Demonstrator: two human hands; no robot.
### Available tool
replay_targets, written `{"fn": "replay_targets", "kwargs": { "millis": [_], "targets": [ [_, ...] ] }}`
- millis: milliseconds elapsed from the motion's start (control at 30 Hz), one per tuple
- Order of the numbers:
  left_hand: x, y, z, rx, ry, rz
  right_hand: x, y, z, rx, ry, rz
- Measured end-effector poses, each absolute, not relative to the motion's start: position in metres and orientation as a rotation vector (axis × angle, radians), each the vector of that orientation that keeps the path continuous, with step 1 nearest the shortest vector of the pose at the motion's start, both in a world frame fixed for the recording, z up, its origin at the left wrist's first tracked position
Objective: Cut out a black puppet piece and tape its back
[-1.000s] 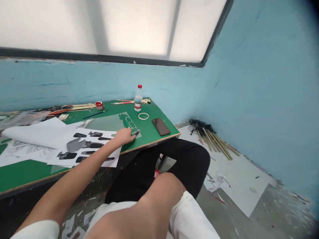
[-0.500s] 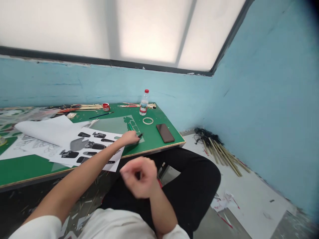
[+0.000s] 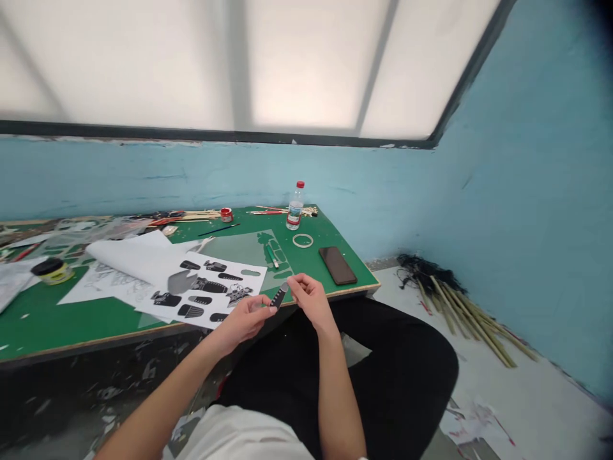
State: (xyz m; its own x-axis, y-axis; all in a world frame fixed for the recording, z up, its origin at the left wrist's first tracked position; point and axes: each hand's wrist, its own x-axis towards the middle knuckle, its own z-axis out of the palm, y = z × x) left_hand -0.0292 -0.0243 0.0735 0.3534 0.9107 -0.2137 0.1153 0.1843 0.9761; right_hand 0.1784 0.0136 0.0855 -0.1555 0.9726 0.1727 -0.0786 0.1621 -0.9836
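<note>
A small black cut-out piece with pale markings [image 3: 279, 296] is held between both hands at the green table's front edge. My left hand [image 3: 248, 319] pinches its lower end, and my right hand [image 3: 309, 297] pinches its upper end with thumb and finger. Beside my left hand lies a white sheet with black printed shapes [image 3: 205, 287]; one opening in it shows green. Just beyond the hands, a green cutter knife [image 3: 272, 256] rests on a clear sheet with cut-outs [image 3: 246, 248].
On the green table [image 3: 110, 322] are a phone [image 3: 338, 265], a tape ring [image 3: 302, 241], a water bottle [image 3: 295, 207], a red jar [image 3: 227, 215] and a black-lidded jar [image 3: 52, 271]. Bamboo sticks [image 3: 472, 313] lie on the floor at right.
Both hands have come together around the black piece. My left hand has drawn back from the clear sheet toward the table edge, and my right hand has risen from above the lap. The view has shifted left.
</note>
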Motion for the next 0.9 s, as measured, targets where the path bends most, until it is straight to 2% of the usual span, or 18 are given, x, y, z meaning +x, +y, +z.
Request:
{"fn": "replay_targets", "kwargs": {
  "millis": [300,667,900],
  "targets": [
    [-0.071,-0.065,0.077,1.007,0.991,0.91,0.142,-0.013,0.097,-0.869,-1.521,1.389],
    [-0.076,-0.058,0.028,0.602,0.87,0.93,0.136,-0.008,0.099,-0.86,-1.451,1.381],
    [-0.072,-0.066,0.029,0.483,0.828,0.897,0.135,-0.003,0.085,-0.869,-1.513,1.483]
  ]
}}
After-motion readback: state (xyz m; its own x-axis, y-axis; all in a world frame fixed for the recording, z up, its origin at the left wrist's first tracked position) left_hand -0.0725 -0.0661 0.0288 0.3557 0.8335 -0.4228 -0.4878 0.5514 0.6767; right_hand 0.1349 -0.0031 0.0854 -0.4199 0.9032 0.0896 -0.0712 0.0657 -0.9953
